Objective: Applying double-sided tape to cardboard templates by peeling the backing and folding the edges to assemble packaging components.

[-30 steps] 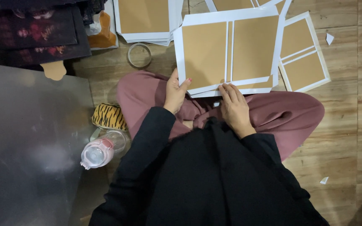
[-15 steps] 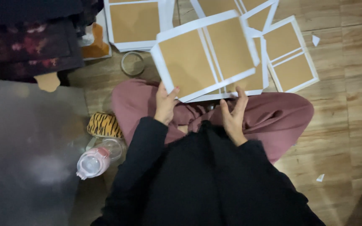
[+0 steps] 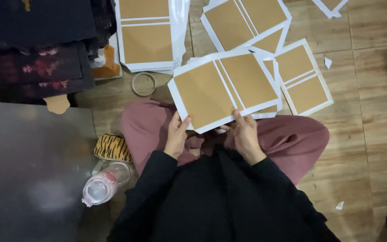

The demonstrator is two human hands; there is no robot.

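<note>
1. The sheet of brown panels [image 3: 222, 87], white-bordered, is held low in front of the seated person, above the pink-trousered knees [image 3: 292, 139]; its long axis runs left to right, tilted so the right end sits higher and farther away, and the near edge faces the body
2. It carries two large brown rectangles with a thin brown strip between them, split by white lines; more white sheets show just under it at the right edge
3. The left hand [image 3: 175, 134] grips the near left edge, thumb on top of the white border, fingers curled beneath, wrist bent upward out of a black sleeve
4. The right hand [image 3: 246, 134] grips the near edge right of the middle, thumb on top, fingers closed under the sheet, forearm angled in from the lap
5. A stack of like sheets [image 3: 148, 36] lies on the wooden floor [image 3: 372, 89] at upper left, long axis pointing away; another sheet [image 3: 247, 22] lies skewed at upper middle; a smaller two-panel sheet [image 3: 305, 78] lies just right of the held one
6. A ring of tape [image 3: 143, 84] lies on the floor between the stack and the left knee
7. A tiger-striped pouch [image 3: 112, 148] sits beside the left thigh, with a pink-capped clear bottle [image 3: 104, 186] lying just below it
8. A grey metal surface [image 3: 27, 170] fills the lower left; dark folded clothes [image 3: 36, 49] lie above it
</note>
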